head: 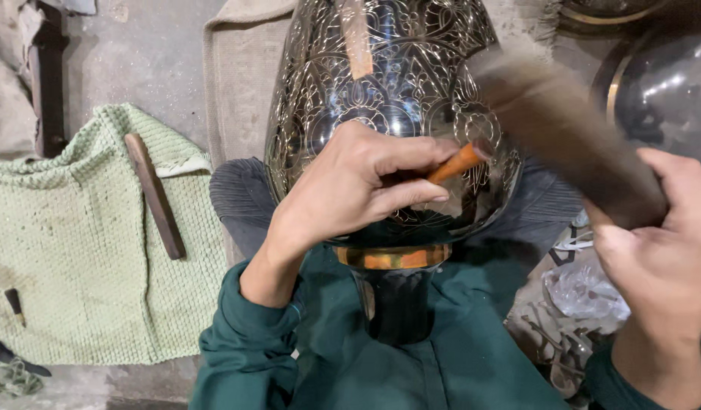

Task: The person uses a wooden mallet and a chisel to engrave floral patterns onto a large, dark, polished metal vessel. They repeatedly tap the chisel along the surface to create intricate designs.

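Observation:
A large dark metal vase (388,83), engraved all over with floral lines, lies in my lap with its brass-ringed neck (392,257) toward me. My left hand (358,182) rests on the vase's belly and pinches a short orange-brown chisel (458,162) against the surface. My right hand (658,250) grips a thick wooden mallet (563,125), which is blurred and lies close to the chisel's outer end. Green sleeves cover both my arms.
A pale green knitted cloth (77,243) lies on the floor at left with a wooden stick (154,195) and a small tool (15,304) on it. Crumpled plastic and metal bits (582,296) sit at lower right. Another shiny vessel (661,83) stands at upper right.

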